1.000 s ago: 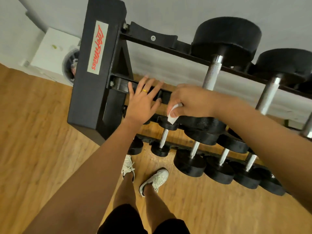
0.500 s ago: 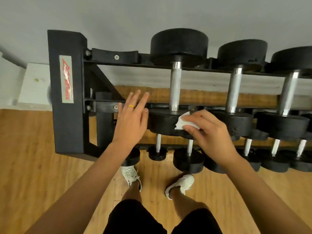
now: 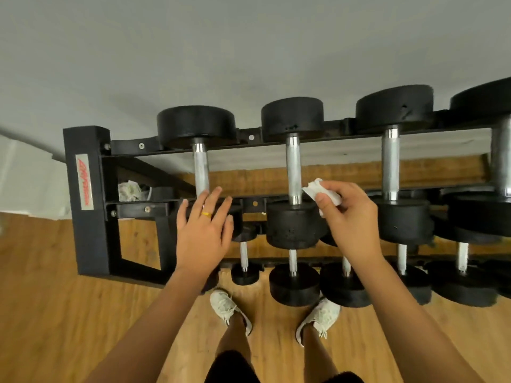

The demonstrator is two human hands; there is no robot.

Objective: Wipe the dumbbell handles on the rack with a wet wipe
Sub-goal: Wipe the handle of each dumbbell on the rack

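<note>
the black rack (image 3: 91, 244) carries two tiers of dumbbells, big ones on top and smaller ones below. through its left frame you see crumpled pale stuff (image 3: 132, 190); what holds it is unclear. your left hand (image 3: 203, 236), fingers spread, rests over the near head of the first top dumbbell (image 3: 201, 167). the wet wipe (image 3: 318, 190) is bunched, pinched between thumb and fingers of your right hand (image 3: 351, 217), just right of the second dumbbell's handle (image 3: 293, 167); whether they touch is unclear.

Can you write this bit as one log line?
right hand: pinches wet wipe beside second top handle | left hand: open over first dumbbell
</note>
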